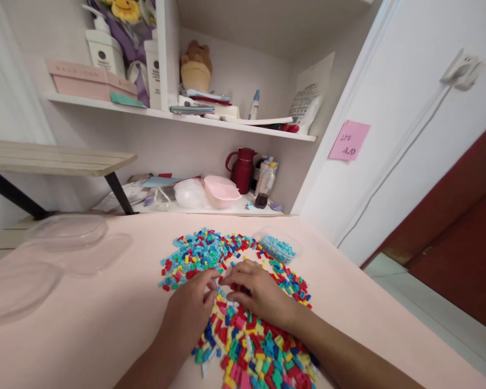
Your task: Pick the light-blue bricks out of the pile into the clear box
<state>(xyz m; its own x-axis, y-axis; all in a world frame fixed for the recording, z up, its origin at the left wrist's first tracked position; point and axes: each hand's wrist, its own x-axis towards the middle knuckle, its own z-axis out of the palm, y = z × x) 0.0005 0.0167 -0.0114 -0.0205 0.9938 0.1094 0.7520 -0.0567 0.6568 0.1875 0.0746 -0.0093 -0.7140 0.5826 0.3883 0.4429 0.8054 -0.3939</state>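
Small building bricks (pixel 243 329) in red, yellow, blue, green, pink and white lie in a loose ring of heaps. My left hand (pixel 194 297) is over the ring's inner left edge, its fingers loosely bent and apart. Facing it, my right hand (pixel 257 289) hovers over the middle with fingers curved and spread, red bricks showing below it. The fingertips of both hands are close together; no brick can be made out in either. Mostly light blue bricks form a heap (pixel 198 251) at the far left. Behind my right hand, a clear plastic tub (pixel 281 256) holds light blue bricks.
Clear plastic lids or trays (pixel 101 256) lie on the pink tabletop (pixel 117 313) at left, near a small wooden stand (pixel 56 156). Along the back, a shelf holds a pink bowl (pixel 222 192), a red jug (pixel 243 170) and a bottle of dark liquid (pixel 265 186).
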